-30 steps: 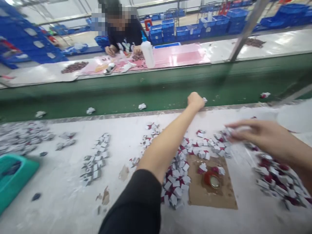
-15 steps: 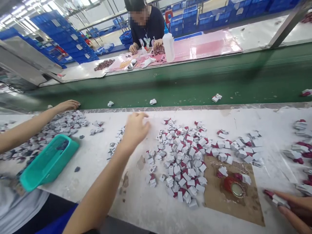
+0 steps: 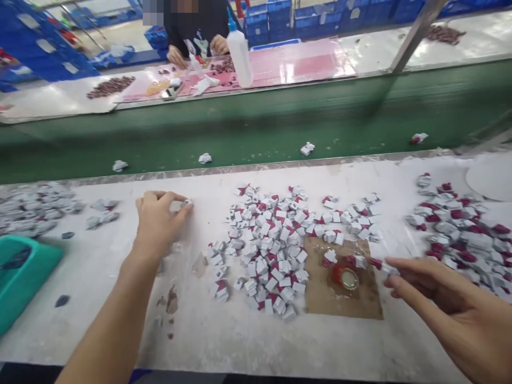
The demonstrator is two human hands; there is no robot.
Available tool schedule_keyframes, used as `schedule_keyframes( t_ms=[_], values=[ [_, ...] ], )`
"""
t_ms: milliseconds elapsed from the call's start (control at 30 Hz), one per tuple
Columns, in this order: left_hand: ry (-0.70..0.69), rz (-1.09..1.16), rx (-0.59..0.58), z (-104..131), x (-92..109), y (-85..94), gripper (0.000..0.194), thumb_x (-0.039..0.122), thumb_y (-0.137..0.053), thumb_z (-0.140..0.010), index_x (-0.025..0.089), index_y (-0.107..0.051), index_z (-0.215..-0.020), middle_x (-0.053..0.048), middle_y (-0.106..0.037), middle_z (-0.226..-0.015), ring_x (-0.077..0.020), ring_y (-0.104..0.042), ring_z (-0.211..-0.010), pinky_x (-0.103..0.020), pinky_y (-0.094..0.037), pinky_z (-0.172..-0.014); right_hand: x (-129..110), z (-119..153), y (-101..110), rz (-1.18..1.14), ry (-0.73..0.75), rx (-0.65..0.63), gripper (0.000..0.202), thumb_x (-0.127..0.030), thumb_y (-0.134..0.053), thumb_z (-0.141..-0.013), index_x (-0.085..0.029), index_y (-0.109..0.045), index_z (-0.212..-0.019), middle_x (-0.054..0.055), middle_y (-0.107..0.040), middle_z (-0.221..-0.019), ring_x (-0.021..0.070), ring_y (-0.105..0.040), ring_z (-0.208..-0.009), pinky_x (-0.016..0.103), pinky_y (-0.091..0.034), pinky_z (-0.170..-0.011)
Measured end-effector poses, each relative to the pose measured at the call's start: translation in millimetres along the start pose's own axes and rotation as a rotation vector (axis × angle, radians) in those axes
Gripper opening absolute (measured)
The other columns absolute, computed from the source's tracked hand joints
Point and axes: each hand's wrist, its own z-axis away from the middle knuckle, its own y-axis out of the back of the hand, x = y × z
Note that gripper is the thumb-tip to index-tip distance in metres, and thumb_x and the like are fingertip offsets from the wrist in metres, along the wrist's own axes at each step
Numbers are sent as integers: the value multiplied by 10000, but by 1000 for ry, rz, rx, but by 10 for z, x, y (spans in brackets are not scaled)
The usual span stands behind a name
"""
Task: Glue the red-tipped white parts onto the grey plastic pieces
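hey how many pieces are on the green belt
4 on the belt, in a spaced row: first piece at left, second piece left of centre, third piece right of centre, fourth piece at far right. None looks hidden.

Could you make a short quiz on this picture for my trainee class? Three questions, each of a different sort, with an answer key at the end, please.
1. True or false: the right hand holds a maroon-and-white piece at its fingertips.

2. Multiple choice: what colour is the plastic tray at the left edge of the picture?
A) orange
B) teal
C) yellow

3. Count: how many small pieces lie on the green belt in view?

Key:
1. True; the maroon end points away from the hand.
2. B
3. Four, spaced apart along the near side.
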Motion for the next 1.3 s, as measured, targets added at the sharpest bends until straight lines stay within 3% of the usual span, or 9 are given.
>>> schedule_keyframes(
  t_ms=[133, 233, 433, 633, 900, 1033, 1167, 1233, 1300],
  values=[
    [39, 132, -85, 126, 203, -60, 280, 484, -725, -813, 258, -695, -975, -102, -809, -1049, -356, -786, -977, -498, -652, -979, -208, 82, -180, -50, 9, -42, 131, -411, -829, -1091, -385, -904, -1195, 9, -899, -1133, 217, -871, -937, 252, -716, -749],
    [78, 183, -77, 236, 314, -108, 280, 488, -761, -787, 269, -673, -936, -76, -808, -962, -348, -789, -965, -463, -646, -918, -228, 177, -223, -73, 39, -53, 126, -334, -810, -1113, -377, -894, -1197, 13, -889, -1177, 221, -864, -1030, 268, -716, -833],
    [35, 247, -98, 500, 407, -106, 168, 415, -716, -942, 271, -634, -914, -67, -846, -1274, -325, -790, -1130, -443, -642, -987, -151, 244, -230, -95, 141, -65, 229, -208, -808, -1090, -381, -891, -1214, 19, -894, -1146, 256, -876, -1041, 338, -724, -858],
    [78, 280, -104, 551, 416, -67, 117, 371, -749, -928, 276, -702, -877, -24, -867, -1068, -303, -777, -968, -414, -624, -873, -198, 221, -260, -93, 131, -98, 234, -193, -786, -1108, -372, -883, -1223, 20, -868, -1106, 243, -856, -985, 342, -687, -802],
    [153, 342, -173, 470, 442, 19, 223, 304, -909, -803, 267, -746, -950, -32, -858, -1014, -318, -808, -1081, -445, -666, -987, -259, 112, -233, -78, 185, -160, 176, -168, -740, -1127, -307, -843, -1160, 12, -781, -969, 187, -771, -821, 307, -626, -702],
    [89, 362, -132, 543, 613, 61, 224, 360, -903, -815, 274, -836, -1011, -20, -885, -1029, -320, -815, -1063, -419, -681, -935, -271, 81, -222, -71, 159, -194, 158, -175, -740, -1122, -289, -849, -1131, 1, -714, -882, 169, -682, -722, 292, -569, -603],
    [-104, 622, -18, 839, 953, 121, 200, 354, -892, -877, 301, -855, -1066, -1, -868, -996, -284, -820, -1006, -444, -700, -971, -315, 92, -166, -154, 112, -169, 165, -190, -765, -1109, -310, -878, -1102, 24, -767, -927, 197, -721, -777, 320, -594, -636],
    [-188, 752, -137, 1030, 1157, 130, 200, 337, -905, -907, 307, -864, -1100, -10, -859, -958, -266, -825, -924, -436, -727, -896, -311, 104, -147, -234, 71, -99, 192, -211, -808, -1099, -357, -910, -1172, 29, -818, -994, 221, -778, -869, 340, -655, -726],
    [-236, 888, -375, 1215, 1369, 101, 214, 334, -914, -934, 308, -872, -1142, -27, -862, -927, -256, -834, -849, -424, -747, -815, -290, 97, -162, -368, 2, -18, 293, -245, -866, -1081, -419, -915, -1311, 25, -871, -1097, 241, -839, -979, 363, -718, -828]
  ],
)
